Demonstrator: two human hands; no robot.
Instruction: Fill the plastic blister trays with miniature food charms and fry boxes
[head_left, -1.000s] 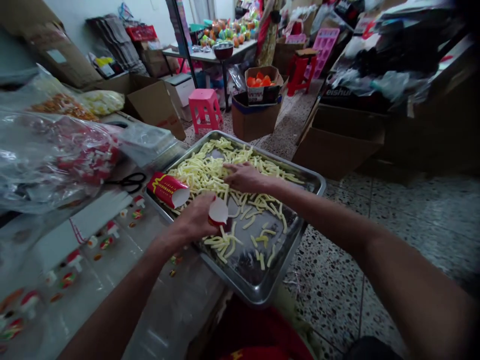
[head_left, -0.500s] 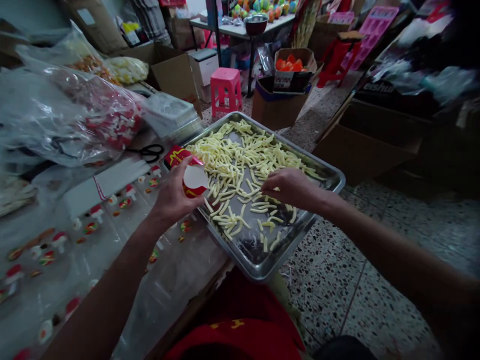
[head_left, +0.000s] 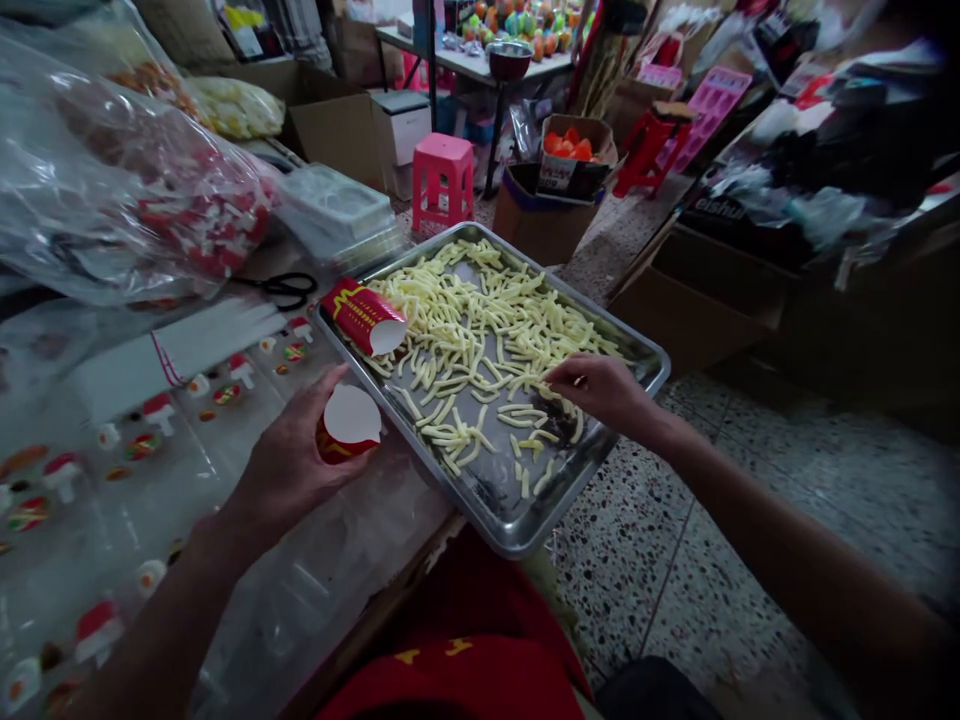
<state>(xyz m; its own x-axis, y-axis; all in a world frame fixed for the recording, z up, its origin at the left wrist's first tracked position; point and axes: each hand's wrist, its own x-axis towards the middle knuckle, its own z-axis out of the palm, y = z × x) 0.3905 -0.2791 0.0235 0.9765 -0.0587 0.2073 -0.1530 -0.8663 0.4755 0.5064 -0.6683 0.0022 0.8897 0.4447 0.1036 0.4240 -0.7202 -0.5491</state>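
A red french fry carton with a white inner face is in my left hand, thumb and fingers wrapped around its sides, just off the tray's left edge. Pale yellow french fries lie loose across a metal tray, heaped at its far side. My right hand is low over the right part of the tray, fingertips pinched among the fries; what they hold, if anything, is hidden. A second red carton with a yellow logo rests on its side at the tray's left rim, against the fries.
Small food-shaped pieces lie in rows on plastic sheeting at left. Behind them are black-handled scissors, clear plastic boxes and bulging bags. A pink stool and cardboard boxes stand beyond the tray.
My left hand has drawn the carton left and toward me, off the tray's edge, uncovering the second carton. My right hand has shifted slightly right over the fries. The whole view has tilted a little.
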